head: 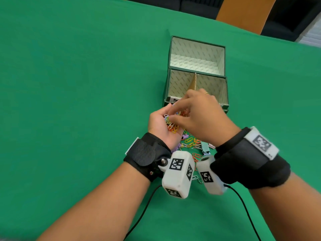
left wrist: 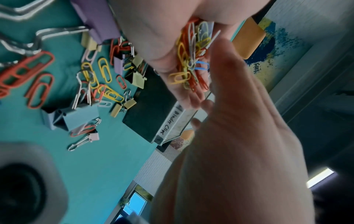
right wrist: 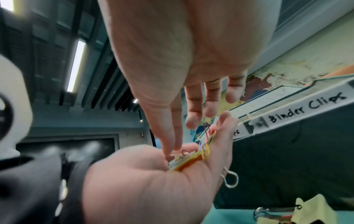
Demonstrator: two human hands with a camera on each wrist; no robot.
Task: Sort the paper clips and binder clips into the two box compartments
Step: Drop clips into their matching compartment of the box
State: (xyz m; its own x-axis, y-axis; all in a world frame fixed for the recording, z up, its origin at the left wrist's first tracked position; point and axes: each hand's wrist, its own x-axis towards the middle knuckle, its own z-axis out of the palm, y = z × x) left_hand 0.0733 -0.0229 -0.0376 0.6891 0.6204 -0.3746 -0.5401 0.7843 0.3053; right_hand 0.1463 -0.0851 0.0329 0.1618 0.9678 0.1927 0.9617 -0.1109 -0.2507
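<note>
Paper clips (head: 172, 125), a mixed bunch of yellow, orange, white and blue ones, lie heaped in the cupped palm of the left hand (head: 162, 126), which is turned palm up just in front of the box (head: 224, 105). Left fingers are curled loosely up round the heap, cradling it rather than squeezing. Right hand (head: 199, 117) hangs palm down directly over it; thumb & forefinger tips (right wrist: 172, 145) are pressed together down in the heap, pinching at a clip, other three fingers spread and relaxed above. A gold ring (head: 206, 93) shows on one right finger.

Box is dark green w/ a patterned pale lining, its lid (head: 196, 54) standing open behind. A cardboard divider (head: 193, 83) splits it into two compartments; both look bare as far as the hands let one see. On the front rim a white label reads "Binder Clips" (right wrist: 304, 109) on the right half; label on the left half is mostly hidden.

On the green bench (head: 69, 84) below the hands lies the rest of the pile: loose paper clips (left wrist: 104, 71) in yellow, orange, white, mixed w/ binder clips – a large blue one (left wrist: 76, 116), a purple one (left wrist: 99, 19), several small yellow ones (left wrist: 138, 78), a small pink one (left wrist: 93, 137). Both wrists carry black straps w/ white camera blocks (head: 177, 173).
</note>
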